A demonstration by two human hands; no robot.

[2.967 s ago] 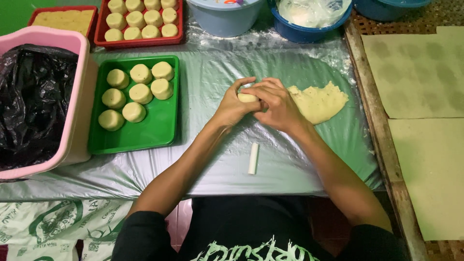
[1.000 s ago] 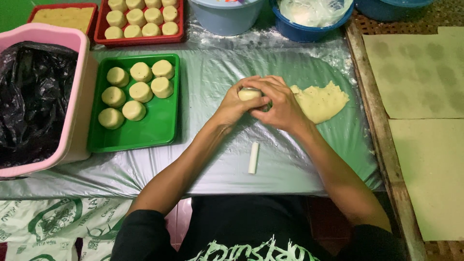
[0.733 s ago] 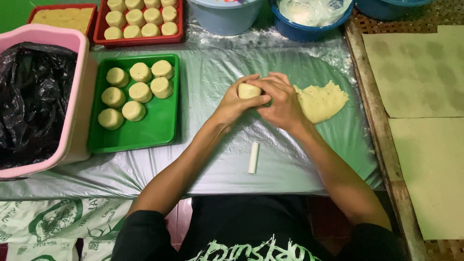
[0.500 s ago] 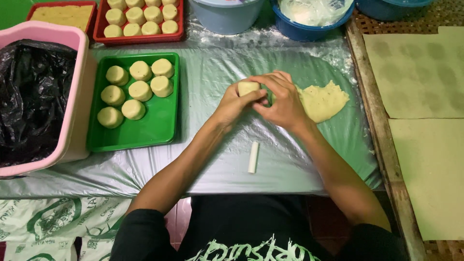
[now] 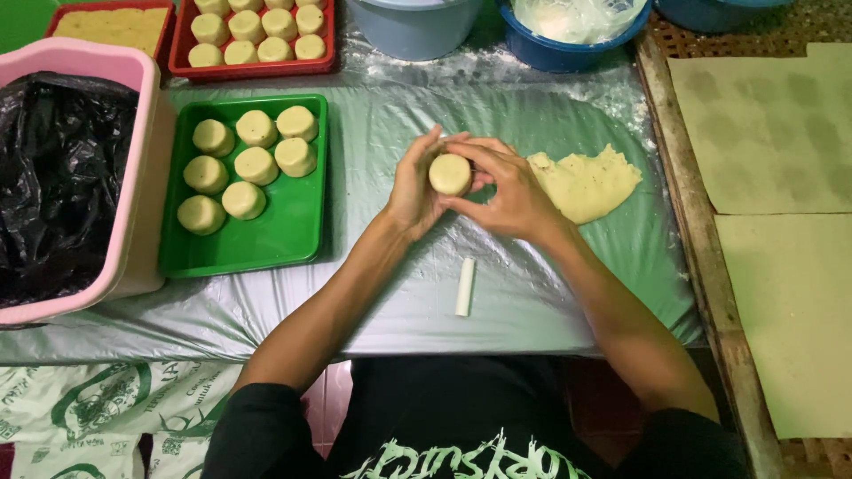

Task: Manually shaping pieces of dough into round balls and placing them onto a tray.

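We see the left hand [image 5: 414,184] and the right hand [image 5: 508,188] cupped together over the middle of the table, both grasping a round puck of pale dough [image 5: 450,174]. The left palm wraps the puck from nine o'clock, and the right fingers [image 5: 475,160] curl over it from three o'clock, with the right thumb pressing its lower edge. The puck's flat top faces up toward us, held just above the plastic sheet [image 5: 390,293] that covers the table.

At three o'clock from the hands, just beside the right wrist, lies a flattened, ragged slab of the same dough [image 5: 586,184], resting on the sheet. At six o'clock from the hands, a small white stick [image 5: 465,286] lies on the sheet, apart from both arms.

At nine o'clock sits a green tray [image 5: 284,231] holding seven shaped pucks in its upper left part; the lower right of the tray is bare. At eleven o'clock, beyond it, a red tray [image 5: 330,44] carries more pucks in rows, and a second red tray [image 5: 62,11] with a flat yellow filling stands further left. A pink tub [image 5: 133,177] lined with a black bag touches the green tray's left side.

At twelve o'clock we find a pale blue bucket [image 5: 417,31], and at one o'clock a blue bowl [image 5: 550,49] holding clear plastic. Flour dusts the sheet near them. Sheets of brown paper [image 5: 763,133] lie on the right at three o'clock.
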